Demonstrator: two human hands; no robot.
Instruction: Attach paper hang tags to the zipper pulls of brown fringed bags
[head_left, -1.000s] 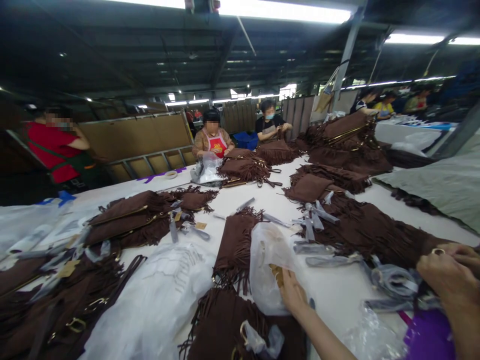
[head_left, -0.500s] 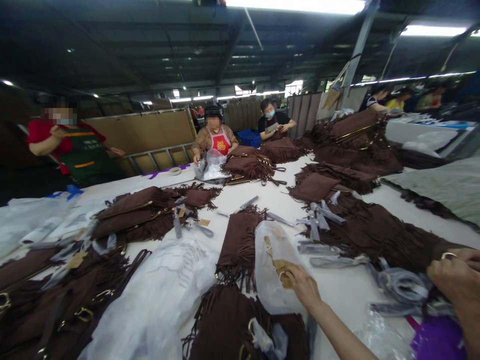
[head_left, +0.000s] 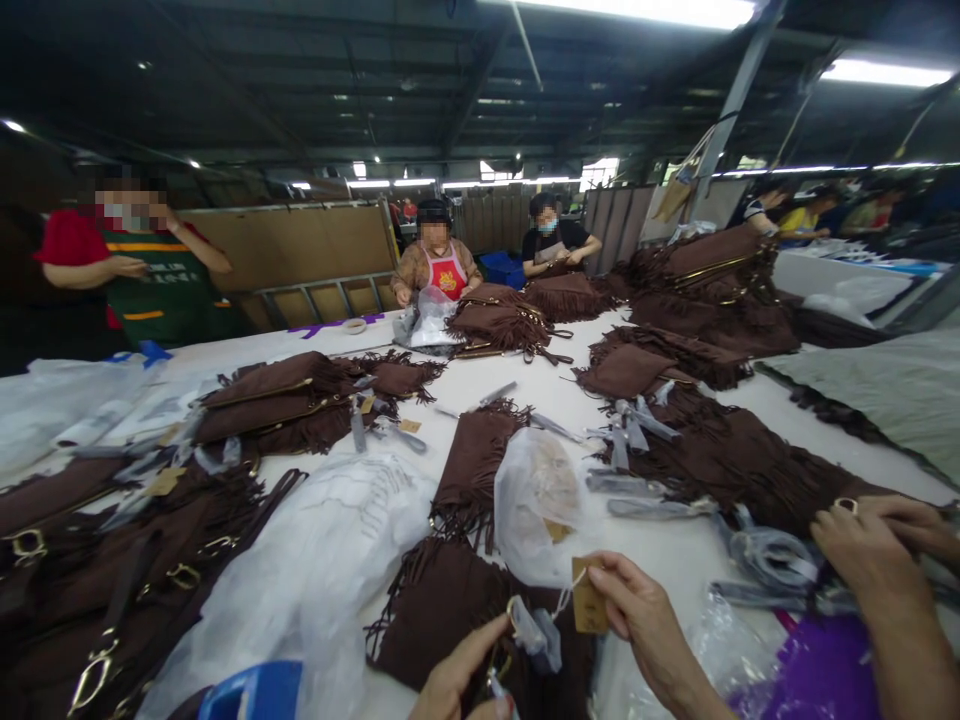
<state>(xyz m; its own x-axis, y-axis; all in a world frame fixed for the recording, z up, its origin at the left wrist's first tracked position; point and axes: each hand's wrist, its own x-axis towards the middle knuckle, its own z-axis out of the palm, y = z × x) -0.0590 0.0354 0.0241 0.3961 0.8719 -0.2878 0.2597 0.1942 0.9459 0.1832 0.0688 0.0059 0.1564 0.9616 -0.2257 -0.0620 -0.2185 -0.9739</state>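
Observation:
My right hand pinches a tan paper hang tag with a white string loop on it. At the bottom middle, my left hand has its index finger and thumb around a gold metal ring with a plastic-wrapped end. The ring lies over a dark brown fringed bag in front of me. Just beyond my right hand stands a translucent white plastic bag with tan tags in it. Behind that rests another brown fringed piece.
A co-worker's hands are at the right, near a purple item. Brown bags lie left, more right. A large white plastic bag and a blue object are close by. Three people stand across the table.
My right hand has drawn back from the plastic bag toward me, bringing out a tag. My left hand has come into view at the ring. A blue object now shows at the bottom left.

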